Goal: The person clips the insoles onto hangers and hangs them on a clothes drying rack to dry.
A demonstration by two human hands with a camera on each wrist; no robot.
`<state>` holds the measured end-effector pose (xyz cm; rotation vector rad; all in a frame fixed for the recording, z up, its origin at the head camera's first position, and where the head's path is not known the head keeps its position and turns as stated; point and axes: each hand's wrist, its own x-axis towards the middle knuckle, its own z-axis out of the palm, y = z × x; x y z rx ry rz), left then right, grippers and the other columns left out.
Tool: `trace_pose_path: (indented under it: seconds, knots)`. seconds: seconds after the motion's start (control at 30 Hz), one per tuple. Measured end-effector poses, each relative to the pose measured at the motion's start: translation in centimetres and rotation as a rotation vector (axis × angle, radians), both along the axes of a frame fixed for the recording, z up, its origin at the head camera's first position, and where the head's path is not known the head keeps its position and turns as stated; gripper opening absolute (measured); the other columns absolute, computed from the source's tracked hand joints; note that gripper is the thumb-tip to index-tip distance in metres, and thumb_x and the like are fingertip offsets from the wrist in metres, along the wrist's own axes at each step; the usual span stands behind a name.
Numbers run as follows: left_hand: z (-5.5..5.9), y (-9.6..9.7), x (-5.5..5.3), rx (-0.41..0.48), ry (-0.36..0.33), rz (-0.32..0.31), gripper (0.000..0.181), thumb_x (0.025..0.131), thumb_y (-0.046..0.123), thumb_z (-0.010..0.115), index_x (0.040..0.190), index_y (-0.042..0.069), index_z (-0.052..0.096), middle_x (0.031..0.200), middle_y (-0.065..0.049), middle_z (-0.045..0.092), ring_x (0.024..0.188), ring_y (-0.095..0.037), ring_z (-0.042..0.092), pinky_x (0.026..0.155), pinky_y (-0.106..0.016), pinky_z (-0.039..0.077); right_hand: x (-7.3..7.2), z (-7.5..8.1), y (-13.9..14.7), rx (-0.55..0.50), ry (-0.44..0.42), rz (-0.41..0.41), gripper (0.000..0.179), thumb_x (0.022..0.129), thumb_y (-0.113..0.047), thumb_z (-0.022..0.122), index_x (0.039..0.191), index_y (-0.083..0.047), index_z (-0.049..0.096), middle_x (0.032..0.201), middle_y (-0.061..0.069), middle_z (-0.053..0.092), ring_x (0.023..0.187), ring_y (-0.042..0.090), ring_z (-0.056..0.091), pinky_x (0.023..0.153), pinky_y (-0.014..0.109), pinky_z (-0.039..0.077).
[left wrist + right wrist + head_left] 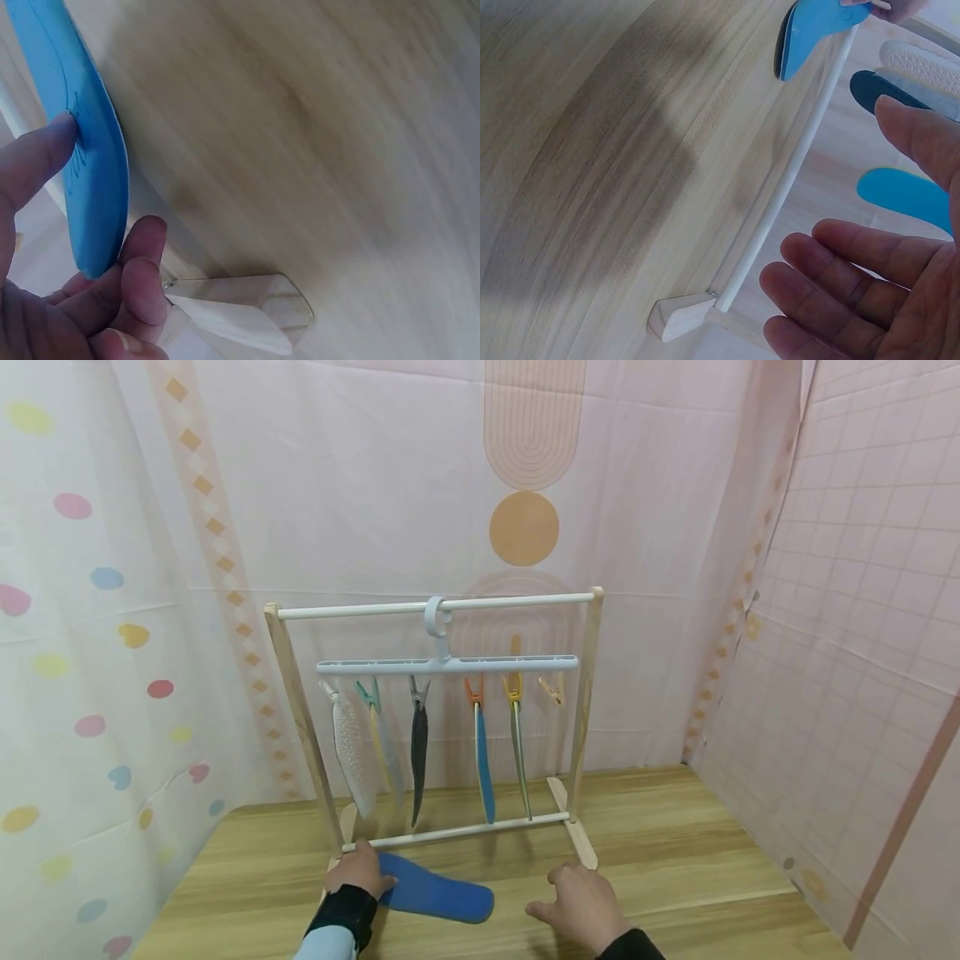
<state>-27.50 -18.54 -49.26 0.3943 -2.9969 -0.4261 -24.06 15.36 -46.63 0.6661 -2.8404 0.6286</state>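
Note:
My left hand (360, 868) pinches one end of a blue insole (438, 892) low over the table, in front of the rack's left foot. In the left wrist view the thumb (56, 142) lies on its blue face, with the fingers (142, 289) at its edge and underside. A dark layer shows along the insole's edge in the right wrist view. To the right of that insole, my right hand (581, 902) is held over the table, holding nothing. Its fingers (817, 292) are loosely bent and apart from the thumb.
A wooden rack (588, 710) with white bars carries a pale blue hanger (442, 666). Clipped under it are a fluffy white insole (352, 756), a dark one (419, 752), a blue one (485, 760) and others. A cream clip (553, 692) hangs at the right end.

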Motion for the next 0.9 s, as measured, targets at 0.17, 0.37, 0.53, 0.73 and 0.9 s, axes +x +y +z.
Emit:
trace_pose_path:
  seconds: [0.17, 0.37, 0.53, 0.73, 0.9]
  knots:
    - [0.0, 0.0, 0.0, 0.036, -0.011, 0.006, 0.081, 0.074, 0.027, 0.088, 0.123, -0.019, 0.042, 0.076, -0.019, 0.064, 0.069, -0.034, 0.066, 0.062, -0.047, 0.052, -0.1, 0.0, 0.0, -0.003, -0.008, 0.001, 0.048, 0.075, -0.042, 0.084, 0.088, 0.002, 0.073, 0.082, 0.010, 0.068, 0.069, 0.023, 0.066, 0.057, 0.037, 0.052]
    - [0.1, -0.4, 0.1, 0.132, 0.000, 0.007, 0.081, 0.075, 0.023, 0.086, 0.124, -0.021, 0.038, 0.081, -0.024, 0.065, 0.072, -0.038, 0.066, 0.063, -0.048, 0.052, -0.1, 0.1, -0.1, -0.007, -0.012, -0.001, 0.048, 0.075, -0.043, 0.084, 0.089, 0.002, 0.073, 0.082, 0.011, 0.069, 0.069, 0.023, 0.066, 0.058, 0.038, 0.052]
    - [0.3, -1.1, 0.3, 0.194, -0.020, -0.029, 0.081, 0.078, 0.024, 0.084, 0.124, -0.024, 0.039, 0.095, -0.032, 0.063, 0.083, -0.042, 0.064, 0.072, -0.050, 0.052, -0.2, 0.0, 0.0, -0.018, -0.006, -0.002, 0.047, 0.075, -0.042, 0.084, 0.088, 0.001, 0.073, 0.081, 0.009, 0.069, 0.066, 0.020, 0.064, 0.056, 0.036, 0.051]
    - [0.2, -2.2, 0.2, 0.292, -0.014, -0.093, 0.067, 0.079, 0.023, 0.082, 0.113, -0.025, 0.050, 0.100, -0.033, 0.062, 0.084, -0.038, 0.061, 0.076, -0.047, 0.050, -0.2, 0.0, 0.0, -0.022, 0.000, -0.007, 0.046, 0.074, -0.042, 0.084, 0.087, 0.001, 0.073, 0.081, 0.009, 0.068, 0.067, 0.020, 0.064, 0.057, 0.037, 0.051]
    - [0.5, -2.4, 0.3, 0.329, -0.018, -0.087, 0.065, 0.084, 0.025, 0.076, 0.115, -0.026, 0.049, 0.107, -0.038, 0.059, 0.099, -0.048, 0.061, 0.086, -0.053, 0.049, -0.2, 0.0, 0.0, -0.021, 0.011, -0.009, 0.044, 0.074, -0.043, 0.084, 0.084, -0.001, 0.073, 0.077, 0.006, 0.067, 0.063, 0.016, 0.061, 0.055, 0.034, 0.049]
